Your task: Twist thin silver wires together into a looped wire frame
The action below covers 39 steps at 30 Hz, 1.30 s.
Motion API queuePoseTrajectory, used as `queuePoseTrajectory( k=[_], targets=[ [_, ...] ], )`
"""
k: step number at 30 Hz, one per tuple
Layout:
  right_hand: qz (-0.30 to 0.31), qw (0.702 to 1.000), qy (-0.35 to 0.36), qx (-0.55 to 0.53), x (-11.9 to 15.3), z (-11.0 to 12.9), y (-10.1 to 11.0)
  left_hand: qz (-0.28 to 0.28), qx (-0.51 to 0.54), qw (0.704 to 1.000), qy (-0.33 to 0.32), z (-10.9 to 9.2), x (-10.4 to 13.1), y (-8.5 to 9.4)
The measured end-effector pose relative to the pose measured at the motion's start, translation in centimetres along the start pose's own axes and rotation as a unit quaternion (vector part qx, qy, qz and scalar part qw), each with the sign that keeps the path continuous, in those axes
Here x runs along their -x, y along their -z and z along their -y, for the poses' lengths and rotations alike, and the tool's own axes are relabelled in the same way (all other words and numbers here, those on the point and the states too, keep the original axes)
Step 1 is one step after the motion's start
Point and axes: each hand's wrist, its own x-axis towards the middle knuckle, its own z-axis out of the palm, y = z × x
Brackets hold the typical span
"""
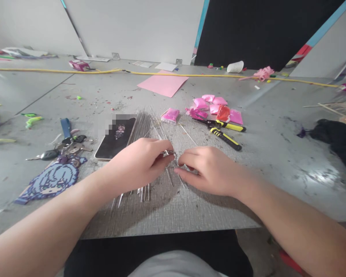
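On the table [279, 154], the wires [143, 127] lie before me, between the phone [117, 141] at left and the pliers [225, 139] at right.

The person's bare forearms [66, 209] angle inward; the bare left grip [145, 158] has thumb and forefinger nearly together, beside the bare right grip [212, 169], its fingers curled.

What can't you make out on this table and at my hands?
Head view throughout:
Metal wires: middle of the bundle, hidden by the left hand.
Right hand: whether its fingers grip a wire, too small and blurred.
Phone: upper-left corner, masked by pixelated blocks; screen text, too small.
Dark cloth: far end, cut off by the right edge.
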Motion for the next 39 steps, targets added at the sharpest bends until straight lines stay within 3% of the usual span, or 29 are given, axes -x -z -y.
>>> queuePoseTrajectory(
  k=[10, 28, 39],
  targets=[
    [-0.026, 1.000, 0.001, 0.011, -0.03, -0.13, -0.05, -0.042, 0.020, 0.999, 0.002, -0.04, 0.02, -0.09],
    [-0.015, 1.000, -0.011, 0.010, 0.05, -0.28, -0.19, -0.011, 0.014, 1.000, 0.013, -0.02, 0.19, -0.06],
    [0.030, 0.999, -0.025, 0.013, -0.06, 0.09, -0.10, 0.028, -0.028, 0.999, 0.015, 0.22, 0.11, -0.29]
  ],
)
